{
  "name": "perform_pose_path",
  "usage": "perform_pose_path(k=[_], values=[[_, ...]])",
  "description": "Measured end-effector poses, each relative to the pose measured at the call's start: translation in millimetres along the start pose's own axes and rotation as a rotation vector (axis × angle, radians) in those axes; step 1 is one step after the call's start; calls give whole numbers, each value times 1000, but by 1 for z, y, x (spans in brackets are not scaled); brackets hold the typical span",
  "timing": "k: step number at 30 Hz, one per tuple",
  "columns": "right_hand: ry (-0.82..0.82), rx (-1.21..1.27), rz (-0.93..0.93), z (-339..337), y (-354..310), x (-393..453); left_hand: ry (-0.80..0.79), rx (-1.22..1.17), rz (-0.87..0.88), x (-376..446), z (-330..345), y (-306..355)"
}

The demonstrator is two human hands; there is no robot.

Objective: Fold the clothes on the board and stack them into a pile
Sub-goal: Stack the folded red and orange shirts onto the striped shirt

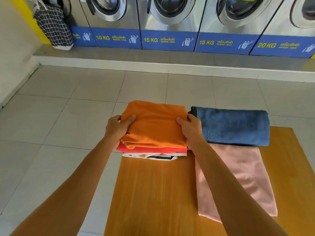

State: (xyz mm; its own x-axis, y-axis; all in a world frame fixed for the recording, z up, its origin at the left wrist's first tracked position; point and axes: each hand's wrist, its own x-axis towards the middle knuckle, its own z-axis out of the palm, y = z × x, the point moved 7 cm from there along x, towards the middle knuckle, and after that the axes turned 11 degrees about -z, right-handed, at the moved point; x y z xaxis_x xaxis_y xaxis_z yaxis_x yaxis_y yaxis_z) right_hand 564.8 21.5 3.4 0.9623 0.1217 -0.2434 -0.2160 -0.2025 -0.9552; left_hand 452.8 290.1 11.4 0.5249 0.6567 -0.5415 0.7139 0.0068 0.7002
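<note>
A folded orange garment (155, 124) tops a pile at the far end of the wooden board (153, 193). Under it lie a folded red garment (150, 150) and a white garment with dark trim (153, 156). My left hand (117, 128) grips the orange garment's left edge, thumb on top. My right hand (191, 127) grips its right edge the same way. A folded blue towel (233, 126) lies to the right of the pile. A pink cloth (242, 178) is spread flat in front of the towel, partly under my right forearm.
The board stands over a pale tiled floor (68, 108). A row of washing machines (168, 23) with blue base panels lines the far wall on a raised step. A checked laundry bag (52, 26) hangs at the far left.
</note>
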Motion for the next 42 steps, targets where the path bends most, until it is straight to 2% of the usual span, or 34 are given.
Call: perform_pose_path(k=[4,10,13,18,22,25,27,29,32,35,37,39,42], values=[[-42,-72,14,2,12,-2,62,62,71,-3,0,-7],[93,-105,-76,-4,11,-2,178,112,174,-15,-2,2],[106,-136,-3,-8,18,-7,171,143,155,-22,-6,-1],[139,-103,-53,-32,10,-45,140,215,108,-43,-22,-21],[130,18,11,-66,41,-126,-9,86,18,-79,-45,-89],[115,8,122,-94,83,-201,-169,-98,-163,-118,-59,-169],[123,-47,171,-112,107,-250,-243,-64,-275,-155,-65,-217],[131,-138,203,-125,126,-296,-280,52,-316,-191,-71,-253],[60,-380,219,-137,142,-351,-343,225,-355,-242,-74,-287],[-119,-561,291,-140,152,-395,-423,331,-372,-287,-70,-305],[-284,-551,392,-131,160,-420,-406,402,-338,-303,-66,-310],[-408,-515,416,-119,162,-439,-385,426,-319,-312,-61,-313],[-420,-516,291,-100,155,-450,-373,479,-300,-314,-54,-316]])
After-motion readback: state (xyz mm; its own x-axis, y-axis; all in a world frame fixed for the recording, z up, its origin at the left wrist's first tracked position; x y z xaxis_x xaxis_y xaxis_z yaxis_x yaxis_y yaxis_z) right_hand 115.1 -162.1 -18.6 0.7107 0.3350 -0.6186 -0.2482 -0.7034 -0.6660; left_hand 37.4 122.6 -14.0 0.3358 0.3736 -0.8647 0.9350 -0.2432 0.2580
